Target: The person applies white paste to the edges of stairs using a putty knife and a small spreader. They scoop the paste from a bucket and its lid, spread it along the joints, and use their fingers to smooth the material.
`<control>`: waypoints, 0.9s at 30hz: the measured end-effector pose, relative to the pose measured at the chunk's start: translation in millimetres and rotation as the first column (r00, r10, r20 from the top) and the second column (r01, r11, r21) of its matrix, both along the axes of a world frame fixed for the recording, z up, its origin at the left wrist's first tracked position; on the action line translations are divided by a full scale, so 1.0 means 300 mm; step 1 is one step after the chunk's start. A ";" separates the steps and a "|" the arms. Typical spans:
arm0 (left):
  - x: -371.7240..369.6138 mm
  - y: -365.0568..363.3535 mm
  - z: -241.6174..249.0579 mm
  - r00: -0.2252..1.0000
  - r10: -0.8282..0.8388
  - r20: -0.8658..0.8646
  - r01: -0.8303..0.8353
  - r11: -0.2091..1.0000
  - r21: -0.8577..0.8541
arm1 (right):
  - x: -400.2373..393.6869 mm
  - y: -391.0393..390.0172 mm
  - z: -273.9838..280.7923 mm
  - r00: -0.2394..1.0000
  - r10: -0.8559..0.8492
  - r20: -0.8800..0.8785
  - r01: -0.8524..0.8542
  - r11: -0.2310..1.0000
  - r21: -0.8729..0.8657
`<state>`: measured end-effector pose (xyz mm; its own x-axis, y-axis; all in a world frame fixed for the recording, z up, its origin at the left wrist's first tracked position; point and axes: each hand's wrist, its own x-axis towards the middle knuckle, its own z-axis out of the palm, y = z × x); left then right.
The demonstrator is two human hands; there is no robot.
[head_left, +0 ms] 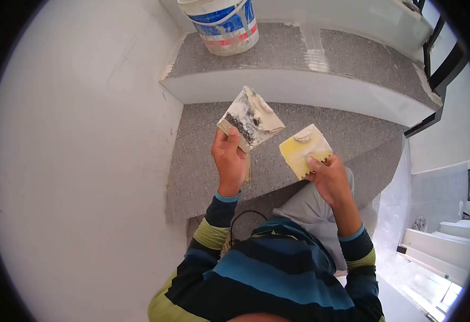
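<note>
My left hand [229,158] is closed on the near edge of a square plate [236,119] with dark patches, its thumb on the upper face. A thick layer of off-white paste [264,115] covers much of that face. A pale yellowish strip shows below this hand; I cannot make out whether it belongs to the plate. My right hand [329,180] grips a yellow notched spreader [294,153] between thumb and fingers. A lump of paste [303,135] sits near the spreader's far edge, and its small teeth show along the near side. Plate and spreader are held apart, above a grey step.
On the upper grey step [353,51] stands a white bucket [227,29] with blue and red bands. The lower step [202,134] lies under my hands. A white wall [84,161] bounds the left. Black railing [444,70] runs at the upper right.
</note>
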<state>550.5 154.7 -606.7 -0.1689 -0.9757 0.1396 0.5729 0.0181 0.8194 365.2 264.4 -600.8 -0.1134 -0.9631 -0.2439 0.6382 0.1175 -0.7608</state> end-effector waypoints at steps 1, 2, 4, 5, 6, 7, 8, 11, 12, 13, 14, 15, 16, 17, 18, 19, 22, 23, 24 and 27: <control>-0.015 0.018 0.008 1.000 0.011 0.004 -0.011 1.000 -0.022 | -0.003 -0.004 -0.007 1.000 0.006 0.013 -0.006 1.000 0.000; -0.029 0.038 0.017 1.000 0.016 0.006 -0.016 1.000 -0.018 | -0.011 -0.004 -0.013 1.000 0.011 0.014 -0.011 1.000 0.004; 0.023 0.072 -0.004 0.999 0.037 0.003 -0.037 0.999 -0.033 | 0.049 -0.014 -0.044 0.997 0.065 -0.036 -0.064 0.997 0.033; 0.025 0.087 -0.005 0.999 0.046 0.000 -0.046 0.998 -0.033 | 0.056 -0.020 -0.054 0.997 0.073 -0.038 -0.072 0.997 0.033; 0.031 0.106 -0.006 0.998 0.064 0.003 -0.063 0.996 -0.060 | 0.069 -0.022 -0.063 0.997 0.072 -0.040 -0.069 0.996 0.060; 0.035 0.120 -0.008 0.997 0.080 0.006 -0.079 0.993 -0.088 | 0.078 -0.023 -0.072 0.997 0.069 -0.041 -0.065 0.994 0.087; 0.039 0.129 -0.014 0.996 0.087 0.004 -0.087 0.992 -0.086 | 0.084 -0.023 -0.080 0.996 0.076 -0.043 -0.072 0.993 0.088; 0.018 0.154 -0.007 0.985 0.152 0.082 -0.140 0.981 -0.131 | 0.055 -0.025 -0.087 0.992 0.122 0.020 -0.123 0.990 0.070; 0.017 0.167 -0.015 0.961 0.194 0.197 -0.152 0.966 -0.208 | 0.055 -0.025 -0.094 0.992 0.130 0.011 -0.130 0.989 0.064; 0.024 0.177 -0.016 0.920 0.244 0.307 -0.157 0.946 -0.282 | 0.058 -0.027 -0.102 0.990 0.140 0.002 -0.140 0.989 0.057; 0.037 0.188 -0.007 0.911 0.273 0.310 -0.181 0.939 -0.293 | 0.064 -0.032 -0.101 0.986 0.167 0.007 -0.167 0.985 0.046; 0.046 0.203 0.014 0.816 0.321 0.480 -0.093 0.893 -0.440 | 0.067 -0.030 -0.094 0.987 0.159 -0.012 -0.158 0.986 0.058; 0.058 0.214 0.026 0.683 0.383 0.622 0.029 0.837 -0.547 | 0.065 -0.028 -0.093 0.988 0.148 -0.031 -0.146 0.987 0.072; 0.074 0.216 0.023 0.676 0.400 0.619 0.011 0.835 -0.551 | 0.058 -0.029 -0.103 0.984 0.175 -0.045 -0.173 0.984 0.039; 0.088 0.218 0.017 0.665 0.401 0.630 0.079 0.801 -0.593 | 0.059 -0.030 -0.098 0.980 0.191 -0.048 -0.190 0.981 0.037; 0.100 0.219 0.011 0.653 0.402 0.642 0.150 0.762 -0.630 | 0.059 -0.028 -0.084 0.978 0.195 -0.068 -0.194 0.981 0.021; 0.166 0.199 -0.028 0.564 0.472 0.677 0.212 0.710 -0.672 | 0.076 -0.029 -0.035 0.976 0.176 -0.129 -0.186 0.980 -0.065; 0.199 0.188 -0.075 0.569 0.479 0.669 0.196 0.711 -0.676 | 0.086 -0.028 -0.028 0.976 0.146 -0.161 -0.168 0.977 -0.133; 0.237 0.170 -0.107 0.663 0.218 0.716 0.120 0.914 -0.388 | 0.098 -0.037 -0.034 0.973 0.154 -0.169 -0.177 0.976 -0.126; 0.277 0.152 -0.104 0.926 -0.190 0.326 0.119 0.967 0.226 | 0.122 -0.058 -0.022 0.794 -0.050 -0.606 -0.128 0.960 -0.248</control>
